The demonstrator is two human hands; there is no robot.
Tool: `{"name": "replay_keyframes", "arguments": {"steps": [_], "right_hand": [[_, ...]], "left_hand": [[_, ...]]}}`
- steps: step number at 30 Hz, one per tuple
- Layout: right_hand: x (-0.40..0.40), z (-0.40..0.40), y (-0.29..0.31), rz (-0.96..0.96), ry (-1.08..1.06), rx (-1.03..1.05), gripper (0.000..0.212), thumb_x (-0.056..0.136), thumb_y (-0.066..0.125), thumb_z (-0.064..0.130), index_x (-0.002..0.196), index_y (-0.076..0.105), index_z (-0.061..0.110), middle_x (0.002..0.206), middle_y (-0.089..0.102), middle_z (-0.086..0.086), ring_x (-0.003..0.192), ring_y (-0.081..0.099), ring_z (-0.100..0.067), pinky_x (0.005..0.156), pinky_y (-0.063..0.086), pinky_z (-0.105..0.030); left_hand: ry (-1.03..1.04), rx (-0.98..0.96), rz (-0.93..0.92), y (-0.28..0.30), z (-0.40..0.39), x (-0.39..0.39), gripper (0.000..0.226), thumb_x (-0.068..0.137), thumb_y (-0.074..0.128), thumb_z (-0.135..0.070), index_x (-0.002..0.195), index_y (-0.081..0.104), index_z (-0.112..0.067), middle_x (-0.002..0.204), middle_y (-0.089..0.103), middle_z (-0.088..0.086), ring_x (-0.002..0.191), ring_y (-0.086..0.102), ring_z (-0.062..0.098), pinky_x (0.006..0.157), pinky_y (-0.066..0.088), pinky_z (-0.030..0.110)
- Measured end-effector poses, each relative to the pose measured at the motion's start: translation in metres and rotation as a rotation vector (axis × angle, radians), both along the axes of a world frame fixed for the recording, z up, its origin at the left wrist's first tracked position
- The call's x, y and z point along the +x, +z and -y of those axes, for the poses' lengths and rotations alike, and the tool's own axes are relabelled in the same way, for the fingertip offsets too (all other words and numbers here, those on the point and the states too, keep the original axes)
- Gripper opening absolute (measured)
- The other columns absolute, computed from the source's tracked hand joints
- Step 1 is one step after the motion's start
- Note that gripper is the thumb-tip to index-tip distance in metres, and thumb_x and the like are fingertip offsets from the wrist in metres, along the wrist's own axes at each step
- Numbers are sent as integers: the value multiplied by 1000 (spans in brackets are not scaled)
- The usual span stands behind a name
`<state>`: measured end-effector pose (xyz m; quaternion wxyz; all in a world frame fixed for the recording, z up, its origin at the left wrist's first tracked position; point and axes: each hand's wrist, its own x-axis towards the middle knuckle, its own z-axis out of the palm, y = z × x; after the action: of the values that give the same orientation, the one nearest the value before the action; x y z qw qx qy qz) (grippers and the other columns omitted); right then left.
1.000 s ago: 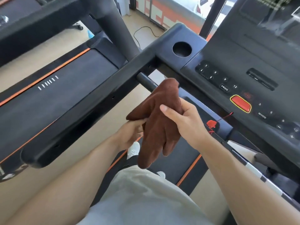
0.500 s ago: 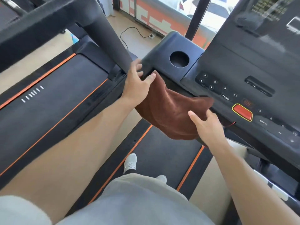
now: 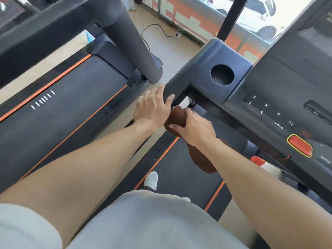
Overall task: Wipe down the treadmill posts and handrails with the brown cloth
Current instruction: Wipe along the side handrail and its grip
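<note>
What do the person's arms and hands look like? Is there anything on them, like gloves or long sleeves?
No gloves and no long sleeves. Both forearms are bare down to the left hand and right hand. A short light grey sleeve shows at the left upper arm. No watch, rings or bracelets are visible.

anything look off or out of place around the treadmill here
Nothing looks damaged or spilled. The one loose item is a black power cord trailing across the floor to a wall socket. The brown cloth is in the right hand.
</note>
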<state>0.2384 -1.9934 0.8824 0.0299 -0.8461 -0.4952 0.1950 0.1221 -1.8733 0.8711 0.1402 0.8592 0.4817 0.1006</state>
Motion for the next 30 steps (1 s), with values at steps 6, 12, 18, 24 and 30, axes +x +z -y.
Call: {"name": "replay_keyframes", "arguments": {"steps": [6,12,18,24,30], "right_hand": [[-1,-11,-14,128,136,160,52,94,56,63,126,54,21,114,66,3,99,68,-25,72,51,-39],[-6,-7,-16,160,185,224,54,99,49,63,130,52,20,114,67,0,100,69,-26,68,51,-40],[16,3,3,-7,38,-39,51,88,62,64,128,54,33,102,65,7,96,63,-25,77,48,-36],[66,43,15,-357,-77,-340,51,75,73,73,108,69,34,99,73,9,84,69,-11,72,52,-29],[43,21,3,-87,-13,-284,53,80,70,67,112,67,25,94,69,7,83,66,-18,76,58,-35]], "left_hand": [[9,16,-107,-3,0,2,60,106,27,-54,153,38,-18,136,61,6,117,59,29,94,43,44],[6,3,-123,-1,2,0,60,106,28,-54,152,39,-17,136,62,7,117,59,30,94,43,44],[2,-20,-98,1,2,-1,61,107,28,-53,154,38,-15,144,57,10,125,56,32,101,42,46],[-9,-10,-122,3,4,-2,62,107,26,-53,153,38,-14,142,59,10,123,58,32,100,44,47],[-20,26,-195,6,6,0,60,108,25,-50,154,36,-13,135,62,10,114,61,32,92,45,47]]}}
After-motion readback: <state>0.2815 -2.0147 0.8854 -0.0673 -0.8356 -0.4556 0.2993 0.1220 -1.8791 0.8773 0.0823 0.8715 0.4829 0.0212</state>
